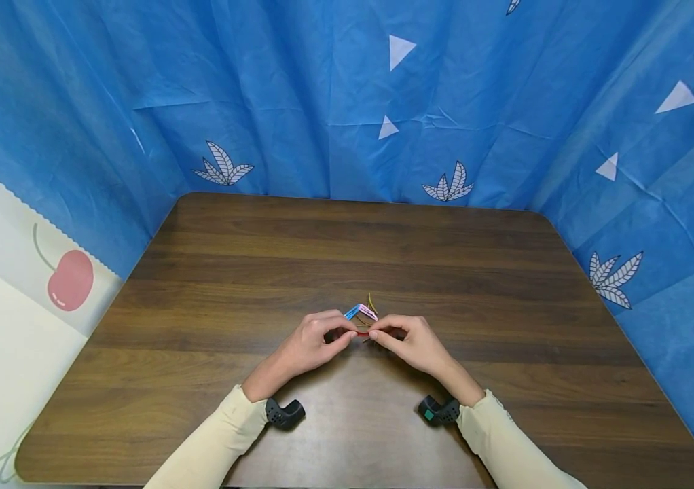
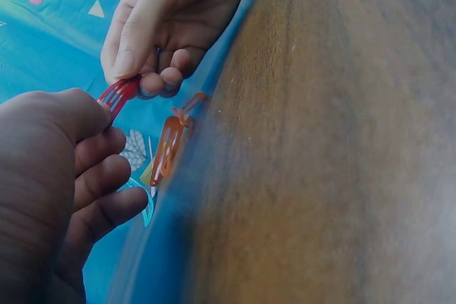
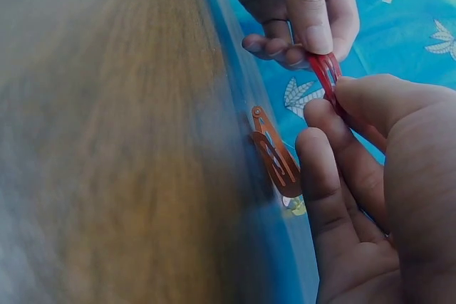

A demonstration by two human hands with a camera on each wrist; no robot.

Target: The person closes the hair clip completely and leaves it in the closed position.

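A red snap hair clip (image 2: 122,94) is stretched between both hands just over the table. My left hand (image 1: 316,341) pinches one end between thumb and forefinger. Its other end is pinched the same way by my right hand (image 1: 411,343). Just beyond the fingertips lie more snap hair clips: brown-orange ones (image 3: 274,154), a blue one (image 1: 352,312), a pink one (image 1: 368,312) and a yellow one (image 1: 372,303). In the left wrist view the orange clips (image 2: 169,144) show beneath the right hand, with a light blue clip partly hidden by the left fingers.
The wooden table (image 1: 347,251) extends around the hands. Behind it and to the right hangs a blue curtain (image 1: 298,81) with white leaf and triangle prints. A pale cloth with a cherry print (image 1: 70,280) covers the left side. Black wrist bands (image 1: 286,414) sit at both cuffs.
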